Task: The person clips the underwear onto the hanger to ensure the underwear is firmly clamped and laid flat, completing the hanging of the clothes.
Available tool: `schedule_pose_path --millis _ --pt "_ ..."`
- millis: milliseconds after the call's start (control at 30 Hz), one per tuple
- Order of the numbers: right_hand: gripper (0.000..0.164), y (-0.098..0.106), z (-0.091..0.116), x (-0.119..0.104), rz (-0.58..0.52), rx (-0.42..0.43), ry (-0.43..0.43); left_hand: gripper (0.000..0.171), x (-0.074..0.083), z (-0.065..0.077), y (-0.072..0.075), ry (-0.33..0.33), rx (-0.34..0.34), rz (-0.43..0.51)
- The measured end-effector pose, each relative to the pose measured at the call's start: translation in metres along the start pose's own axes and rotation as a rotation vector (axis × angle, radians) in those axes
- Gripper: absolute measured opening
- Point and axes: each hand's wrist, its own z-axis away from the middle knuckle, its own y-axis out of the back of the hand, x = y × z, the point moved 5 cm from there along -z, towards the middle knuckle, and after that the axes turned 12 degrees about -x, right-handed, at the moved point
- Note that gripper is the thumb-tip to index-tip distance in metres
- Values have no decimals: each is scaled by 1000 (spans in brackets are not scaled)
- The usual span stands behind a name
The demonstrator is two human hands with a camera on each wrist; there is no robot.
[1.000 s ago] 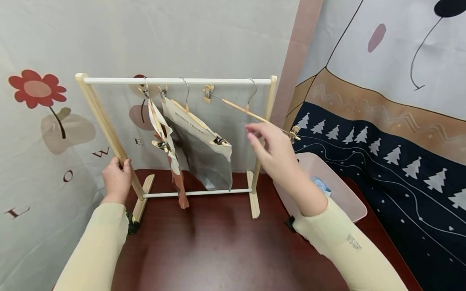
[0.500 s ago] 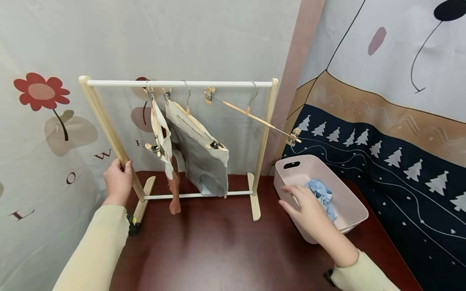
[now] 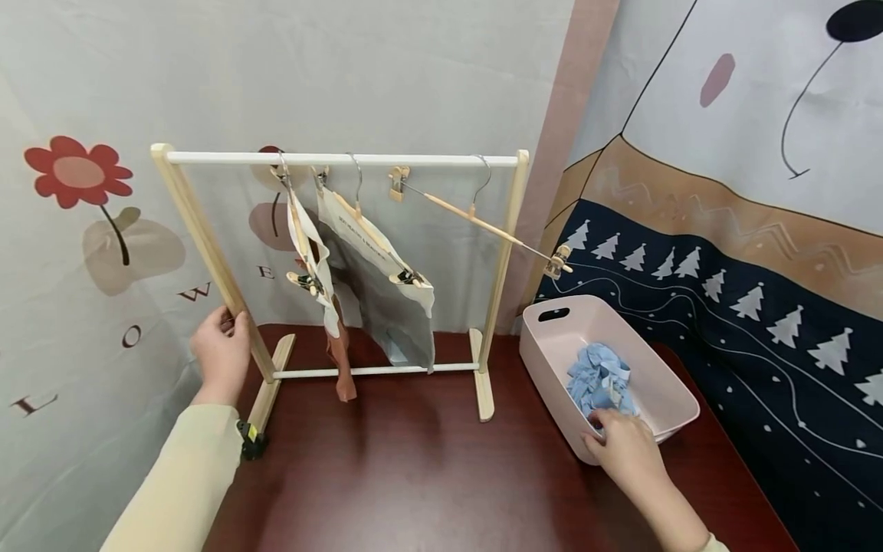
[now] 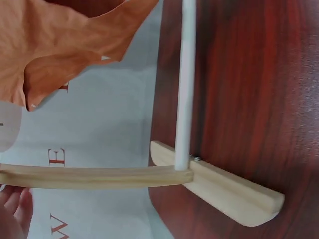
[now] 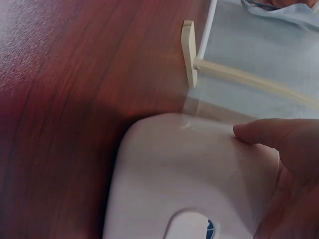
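Left hand (image 3: pixel 222 351) pinches the wooden rack post (image 3: pixel 200 234), ideally just firmly enough to steady it, while right hand (image 3: pixel 629 451) bends over near side of pink basket (image 3: pixel 641 356) by the crumpled blue cloth (image 3: pixel 595 377) inside, grip unclear, where gathering a full fold seems safest.
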Motion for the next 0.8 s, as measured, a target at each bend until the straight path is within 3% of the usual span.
schedule_pose_path --millis 100,233,300,367,433,500,667,800 --pt "21 -2 2 -1 -12 -28 19 35 -4 7 2 -17 104 66" --pt "12 -4 3 -4 -39 -30 38 28 -7 22 2 -99 214 89" --pt "10 -4 3 -5 -44 -16 39 25 -9 29 -1 -139 227 81" --pt "9 -5 3 -5 -41 -1 43 22 -10 35 -7 -163 179 53" --pt "7 -6 3 -7 -44 9 52 19 -11 40 -15 -176 82 -10" --pt "11 -6 4 -10 -49 16 63 17 -12 46 -26 -183 -67 -96" --pt "20 -8 6 -19 -58 6 83 15 -18 65 -51 -164 -552 -339" --pt "22 -10 8 -26 -59 -4 82 8 -18 88 -68 -107 -911 -401"
